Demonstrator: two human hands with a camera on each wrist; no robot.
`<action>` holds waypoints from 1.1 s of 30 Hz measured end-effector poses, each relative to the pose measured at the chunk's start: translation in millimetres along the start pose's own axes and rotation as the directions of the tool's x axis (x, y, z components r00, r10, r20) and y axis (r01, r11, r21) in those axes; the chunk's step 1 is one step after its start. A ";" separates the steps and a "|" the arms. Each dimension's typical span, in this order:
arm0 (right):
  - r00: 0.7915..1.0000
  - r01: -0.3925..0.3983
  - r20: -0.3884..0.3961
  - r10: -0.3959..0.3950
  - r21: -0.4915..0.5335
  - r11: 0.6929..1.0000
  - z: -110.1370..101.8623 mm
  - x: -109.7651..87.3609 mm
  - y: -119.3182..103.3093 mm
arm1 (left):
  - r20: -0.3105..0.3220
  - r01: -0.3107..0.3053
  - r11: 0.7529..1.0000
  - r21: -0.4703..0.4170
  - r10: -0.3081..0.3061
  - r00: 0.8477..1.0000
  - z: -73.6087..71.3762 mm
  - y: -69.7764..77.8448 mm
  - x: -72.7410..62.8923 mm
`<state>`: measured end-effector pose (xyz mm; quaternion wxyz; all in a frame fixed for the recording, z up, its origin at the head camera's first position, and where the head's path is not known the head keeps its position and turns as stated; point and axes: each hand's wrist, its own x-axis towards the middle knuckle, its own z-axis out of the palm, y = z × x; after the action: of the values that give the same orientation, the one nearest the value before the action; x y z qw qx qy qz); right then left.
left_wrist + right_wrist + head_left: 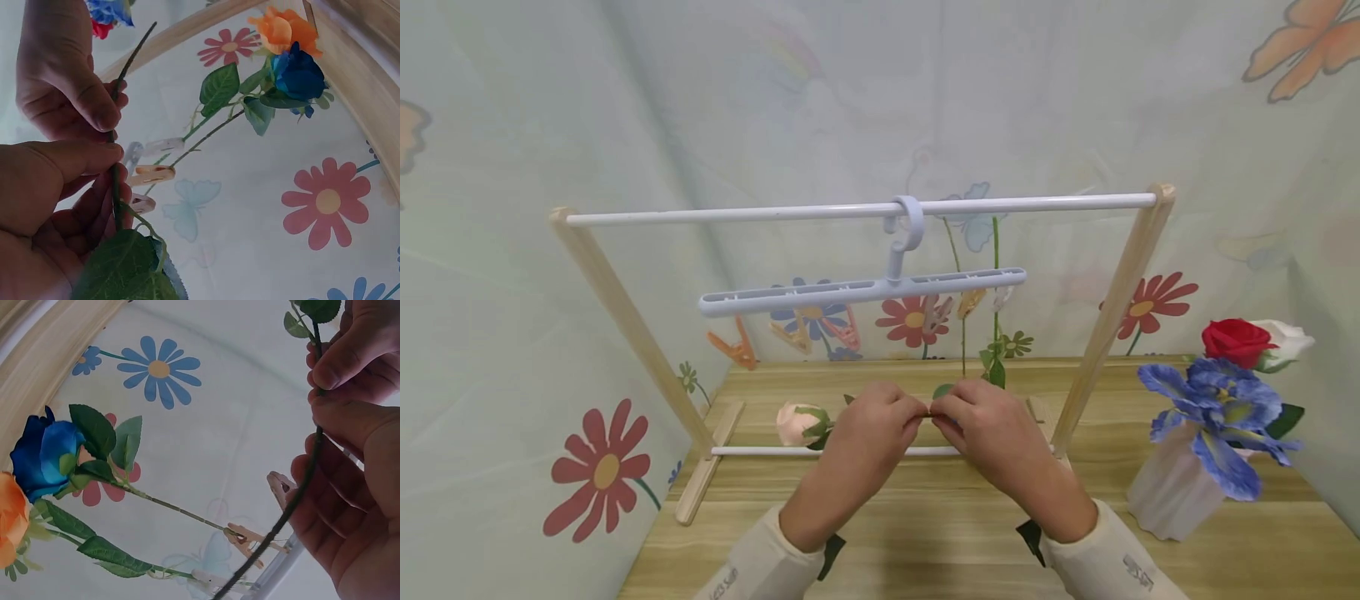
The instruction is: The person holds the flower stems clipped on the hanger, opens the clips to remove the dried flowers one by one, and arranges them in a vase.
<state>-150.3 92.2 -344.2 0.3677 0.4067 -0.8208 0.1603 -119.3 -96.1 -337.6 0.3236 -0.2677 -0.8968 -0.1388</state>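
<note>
Both hands pinch the thin green stem of a pale pink rose (797,423). The left hand (872,429) holds it nearer the bloom and leaves; the right hand (1000,433) grips it beside the left fingertips. In the left wrist view, the bare stem end (134,56) sticks out past the right fingers. Beyond the hands, a blue rose (299,74) and an orange flower (287,31) hang head-down, their stems clipped by clothespins (247,540). Those clothespins belong to a light-blue hanger (865,292). In the head view the hanging blooms are hidden.
The hanger hooks over the white top bar (737,215) of a wooden-sided rack (625,325). Other clothespins, including an orange clothespin (735,346), dangle on its left. To the right, a white vase (1172,492) holds red, white and blue flowers on the wooden table (865,533).
</note>
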 end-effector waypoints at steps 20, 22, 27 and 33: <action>0.982 -0.184 0.040 0.184 -0.023 0.983 -4.2 -11.1 2.6 | -0.117 -0.099 0.992 -0.073 0.090 0.989 6.0 8.2 -0.9; 0.977 -0.212 0.001 0.212 -0.025 0.977 -5.9 -14.3 7.1 | -0.157 -0.157 0.983 -0.091 0.141 0.977 6.4 8.9 0.5; 0.960 -0.270 -0.078 0.267 -0.030 0.962 -12.2 -20.4 17.5 | -0.214 -0.256 0.963 -0.085 0.233 0.948 6.2 10.3 4.1; 0.940 -0.334 -0.085 0.330 -0.039 0.942 -19.0 -31.9 28.6 | -0.229 -0.278 0.956 -0.098 0.250 0.941 10.4 10.9 3.9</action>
<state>-151.0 138.1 -353.7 0.3775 0.2461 -0.8667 0.2139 -120.9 -81.2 -342.0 0.4163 -0.3894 -0.8017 -0.1799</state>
